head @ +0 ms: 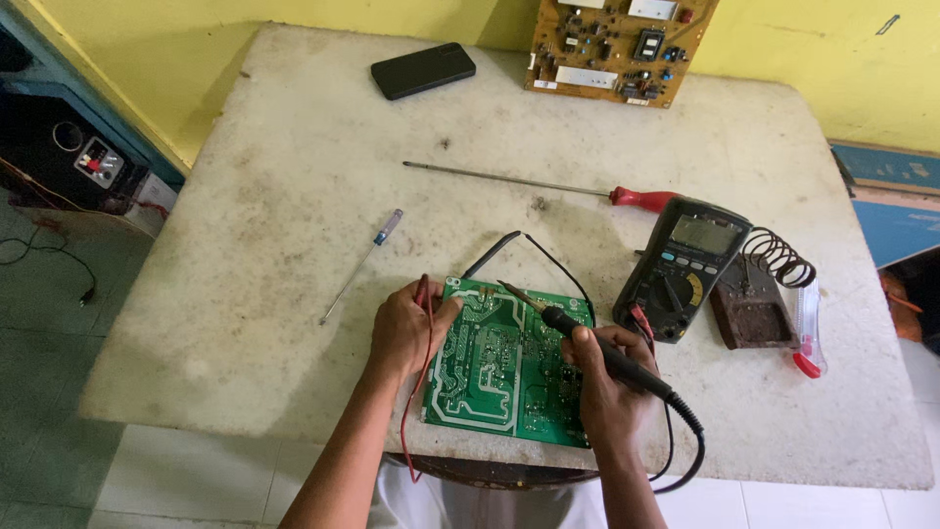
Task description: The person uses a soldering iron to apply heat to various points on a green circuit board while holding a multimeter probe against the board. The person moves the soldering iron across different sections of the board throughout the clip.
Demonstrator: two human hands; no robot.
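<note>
Yellow wall (294,20), worn white table (294,147)

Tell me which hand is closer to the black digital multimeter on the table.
Right. The right hand, holding a black soldering iron, lies just beside the black digital multimeter; the left hand rests across the green circuit board.

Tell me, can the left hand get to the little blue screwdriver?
Probably yes. The left hand rests on the green circuit board's edge, and the blue-handled screwdriver lies just beyond it on bare table, with nothing between. That hand does seem to pinch a red wire.
</note>
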